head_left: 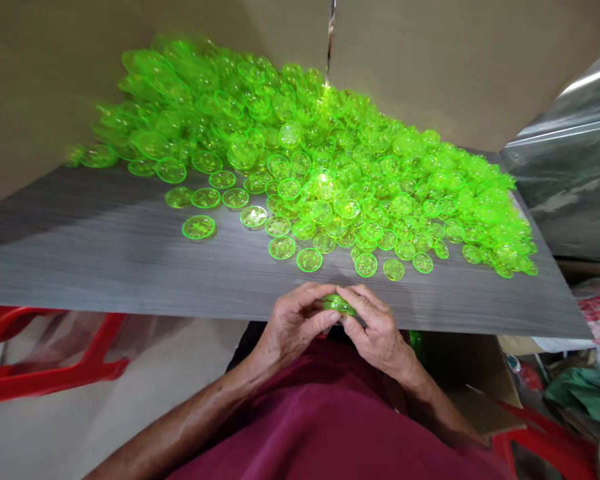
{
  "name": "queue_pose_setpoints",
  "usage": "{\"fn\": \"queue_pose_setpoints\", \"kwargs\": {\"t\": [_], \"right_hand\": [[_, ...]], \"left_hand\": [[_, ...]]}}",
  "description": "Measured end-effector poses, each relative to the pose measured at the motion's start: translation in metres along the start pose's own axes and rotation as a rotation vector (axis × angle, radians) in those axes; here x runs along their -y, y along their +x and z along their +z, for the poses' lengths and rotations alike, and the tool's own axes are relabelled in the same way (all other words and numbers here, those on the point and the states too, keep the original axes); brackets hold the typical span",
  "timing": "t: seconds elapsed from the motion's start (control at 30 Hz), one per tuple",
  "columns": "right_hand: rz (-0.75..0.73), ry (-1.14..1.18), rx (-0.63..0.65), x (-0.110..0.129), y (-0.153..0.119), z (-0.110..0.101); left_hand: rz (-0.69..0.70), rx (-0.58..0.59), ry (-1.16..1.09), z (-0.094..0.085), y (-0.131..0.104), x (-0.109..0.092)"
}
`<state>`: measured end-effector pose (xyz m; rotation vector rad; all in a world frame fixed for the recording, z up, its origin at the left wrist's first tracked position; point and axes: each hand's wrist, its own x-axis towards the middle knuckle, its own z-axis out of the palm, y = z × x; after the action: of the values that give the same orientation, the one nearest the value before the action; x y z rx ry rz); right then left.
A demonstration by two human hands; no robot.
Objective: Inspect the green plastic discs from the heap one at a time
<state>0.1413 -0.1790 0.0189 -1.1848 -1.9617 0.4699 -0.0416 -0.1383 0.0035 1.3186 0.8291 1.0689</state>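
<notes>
Both my hands meet at the table's front edge around a small stack of translucent green discs (339, 305). My left hand (300, 317) pinches the stack from the left between thumb and fingers. From the right, the thumb and fingers of my right hand (373, 323) close on the same discs. How many discs are in the stack is hard to tell. Beyond my hands lies a large heap of bright green round discs (290, 133). Loose ones lie flat along its near side, among them a single disc (199, 227) at the left and another (394, 269) just past my right hand.
The grey wood-grain table (105, 260) is backed by tall brown boards (430, 60). Red plastic stools (95, 353) stand below at left and right. An open cardboard box (480, 367) is under the table's right part, with bags and cloth (587, 393) beside it.
</notes>
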Motion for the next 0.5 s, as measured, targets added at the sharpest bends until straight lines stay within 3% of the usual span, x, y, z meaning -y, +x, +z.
{"fn": "queue_pose_setpoints", "kwargs": {"t": [0.1,0.33,0.4,0.5], "right_hand": [[-0.014,-0.026,-0.044,0.001,-0.002,0.003],[0.002,-0.054,-0.176,0.006,-0.004,0.012],[0.014,-0.052,-0.213,0.006,-0.004,0.013],[0.010,-0.096,-0.194,0.003,-0.006,0.012]], "left_hand": [[0.150,-0.015,0.176,-0.003,0.000,-0.002],[0.232,-0.063,0.325,0.002,-0.004,0.004],[0.193,-0.089,0.288,0.005,-0.003,0.007],[0.006,-0.130,0.144,0.009,-0.001,0.010]]}}
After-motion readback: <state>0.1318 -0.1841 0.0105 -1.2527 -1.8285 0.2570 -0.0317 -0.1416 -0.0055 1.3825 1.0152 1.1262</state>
